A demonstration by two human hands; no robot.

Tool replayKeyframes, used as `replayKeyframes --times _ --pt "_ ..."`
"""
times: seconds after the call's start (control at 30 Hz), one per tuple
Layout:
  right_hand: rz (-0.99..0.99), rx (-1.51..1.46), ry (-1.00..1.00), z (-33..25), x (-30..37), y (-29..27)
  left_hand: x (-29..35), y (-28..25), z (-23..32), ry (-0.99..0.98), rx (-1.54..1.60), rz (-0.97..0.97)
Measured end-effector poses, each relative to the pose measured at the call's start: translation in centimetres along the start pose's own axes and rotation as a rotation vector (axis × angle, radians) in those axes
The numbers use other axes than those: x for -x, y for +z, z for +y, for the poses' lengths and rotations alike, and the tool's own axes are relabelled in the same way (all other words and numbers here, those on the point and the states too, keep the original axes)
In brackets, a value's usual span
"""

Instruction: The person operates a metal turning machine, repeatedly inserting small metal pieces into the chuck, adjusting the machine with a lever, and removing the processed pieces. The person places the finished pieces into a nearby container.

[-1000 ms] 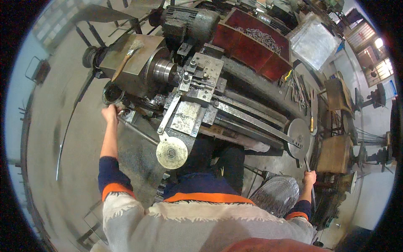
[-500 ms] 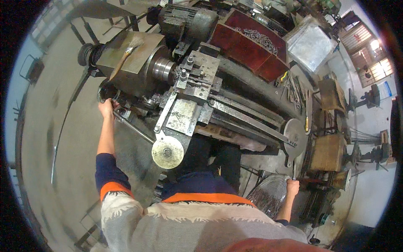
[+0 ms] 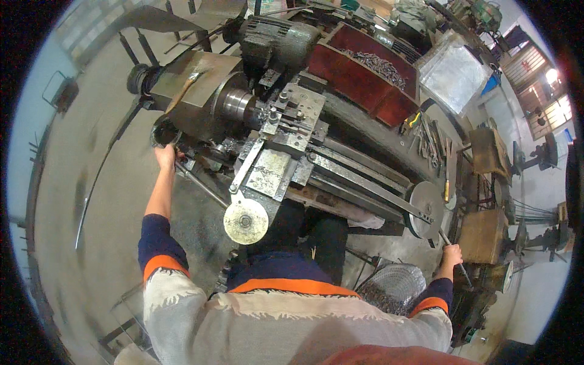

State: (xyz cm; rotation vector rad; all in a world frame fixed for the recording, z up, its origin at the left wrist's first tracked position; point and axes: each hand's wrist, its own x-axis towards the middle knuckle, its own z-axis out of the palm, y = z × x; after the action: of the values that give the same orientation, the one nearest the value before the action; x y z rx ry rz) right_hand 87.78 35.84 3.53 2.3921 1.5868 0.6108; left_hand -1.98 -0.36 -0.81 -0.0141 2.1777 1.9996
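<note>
A grey workshop floor (image 3: 115,182), marked by dark smudges, is spread across the left side of the room. It is bordered at the far left by a pale bluish wall (image 3: 29,146), near which a small dark frame (image 3: 66,94) is set. At upper left, a long dark bench-like surface (image 3: 161,20) is propped on thin legs. At right, a whitish wall (image 3: 517,121) is broken by barred windows (image 3: 561,111), through which bright light is let in. Brown panels (image 3: 483,237) are ranged along that side.

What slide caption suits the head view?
Right hand gripping a metal lever, left hand near the headstock of a lathe.
</note>
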Motion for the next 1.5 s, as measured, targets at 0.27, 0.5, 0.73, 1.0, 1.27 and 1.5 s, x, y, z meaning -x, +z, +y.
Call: replayKeyframes --times 0.27,0.5,0.73,1.0,1.27,1.5 --pt "0.285 -0.486 -0.202 -1.8 10.1 0.9 -2.7 -8.0 -3.3 -0.123 -0.216 -0.099" --pt "-0.069 -0.694 -0.108 -4.1 17.4 -4.1 -4.4 -5.2 -7.4 0.455 -1.481 -0.542" --pt "0.039 -0.8 -0.283 -7.5 15.3 -8.5 -5.3 -1.3 -17.4 0.379 -1.119 -0.144" --pt "-0.065 -1.055 -0.963 -22.7 16.9 -31.9 -3.1 -5.2 -9.6 0.24 -1.359 -0.388" --pt "-0.074 -0.415 -1.692 -39.6 29.3 -47.1 -2.3 -10.2 -8.6 0.356 -1.064 -0.465" --pt "0.0 -0.606 -1.741 -45.3 30.3 -46.6 -0.4 -16.2 -7.4 -0.044 -0.717 -0.49"
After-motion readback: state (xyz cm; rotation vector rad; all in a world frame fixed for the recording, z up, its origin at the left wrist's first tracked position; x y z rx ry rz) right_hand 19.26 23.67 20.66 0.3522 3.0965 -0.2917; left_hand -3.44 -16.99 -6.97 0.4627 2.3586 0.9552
